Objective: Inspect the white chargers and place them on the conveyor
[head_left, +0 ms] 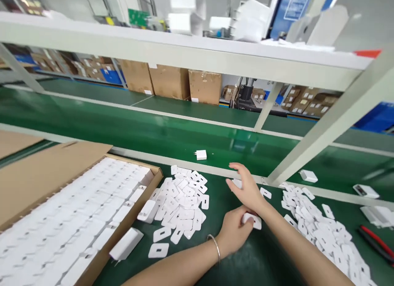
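My left hand [234,231], with a bracelet at the wrist, is closed around a small white slotted cover [257,222]; the fingers hide part of it. Just beyond, my right hand [246,188] reaches over the bench with thumb and fingers apart. A white piece [237,183] shows between those fingers, and I cannot tell whether they touch it. Left of my hands lies a heap of white slotted covers [184,204]. Another heap of covers [323,232] spreads to the right of my right forearm.
A carton [150,183] of white chargers stands at left, with loose chargers [126,244] beside it. On the green conveyor belt [166,134] sits a plug charger [201,155]. A slanted shelf post [308,142] rises at right; red-handled pliers [377,243] lie at the right edge.
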Motion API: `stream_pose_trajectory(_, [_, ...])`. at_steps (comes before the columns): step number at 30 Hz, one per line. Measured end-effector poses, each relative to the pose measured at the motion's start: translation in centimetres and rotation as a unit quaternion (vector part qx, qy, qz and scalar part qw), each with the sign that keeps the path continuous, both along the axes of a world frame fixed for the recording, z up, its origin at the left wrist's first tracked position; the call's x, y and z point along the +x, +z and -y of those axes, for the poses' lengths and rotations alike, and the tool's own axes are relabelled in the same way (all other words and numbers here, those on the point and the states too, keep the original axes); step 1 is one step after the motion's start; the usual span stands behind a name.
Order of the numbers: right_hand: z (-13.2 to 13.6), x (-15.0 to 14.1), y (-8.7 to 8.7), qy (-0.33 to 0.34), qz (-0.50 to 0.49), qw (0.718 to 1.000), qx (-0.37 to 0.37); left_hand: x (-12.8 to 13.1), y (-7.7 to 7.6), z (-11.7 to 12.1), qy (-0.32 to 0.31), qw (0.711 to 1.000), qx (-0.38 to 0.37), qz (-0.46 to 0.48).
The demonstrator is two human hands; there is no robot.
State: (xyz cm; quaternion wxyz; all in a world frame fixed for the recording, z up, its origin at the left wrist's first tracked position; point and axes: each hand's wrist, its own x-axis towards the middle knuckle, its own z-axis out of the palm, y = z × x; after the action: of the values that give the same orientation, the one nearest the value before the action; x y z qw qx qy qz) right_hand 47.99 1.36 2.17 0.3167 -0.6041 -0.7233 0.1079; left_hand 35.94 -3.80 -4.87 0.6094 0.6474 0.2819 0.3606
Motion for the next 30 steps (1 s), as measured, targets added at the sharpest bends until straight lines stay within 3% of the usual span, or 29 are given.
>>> stream_pose_trajectory(4, [-10.2,-2.4,0.1,0.042,0.158,0.981,-0.101,-0.7,0.3,0.3,-0.033,0.999,-0.001,-0.007])
stream_pose_trajectory(6, [-13.9,-3.1,-0.5,0.046,0.207,0.969,-0.13,-0.8,0.3,0.3,-0.038,0.999,0.012,-0.012])
stream_pose_trajectory(8, [-16.2,-3.5,-1.2,0.045,0.242,0.958,-0.148,-0.7,0.3,0.1,-0.047,0.998,0.03,-0.009])
stream_pose_trajectory(11, [-17.1,-3.3,-1.7,0.026,0.27,0.95,-0.155,-0.6,0.5,-0.3,-0.057,0.997,0.047,-0.011])
stream_pose_trajectory(15, [-14.2,-1.0,-0.2,0.001,0.272,0.951,-0.148,-0.8,0.7,-0.4,-0.048,0.997,0.044,-0.038])
stream_pose_trajectory(21, [-5.3,3.2,3.8,-0.006,0.253,0.957,-0.14,-0.7,0.4,0.1,-0.031,0.998,0.05,-0.014])
stream_pose_trajectory(27, [0.5,4.0,2.1,-0.023,0.242,0.963,-0.117,-1.3,0.9,0.3,-0.018,1.0,0.012,0.017])
stream_pose_trajectory(30, [3.7,2.8,1.0,-0.086,0.138,0.985,-0.048,-1.7,0.7,0.2,0.014,0.998,0.013,0.068])
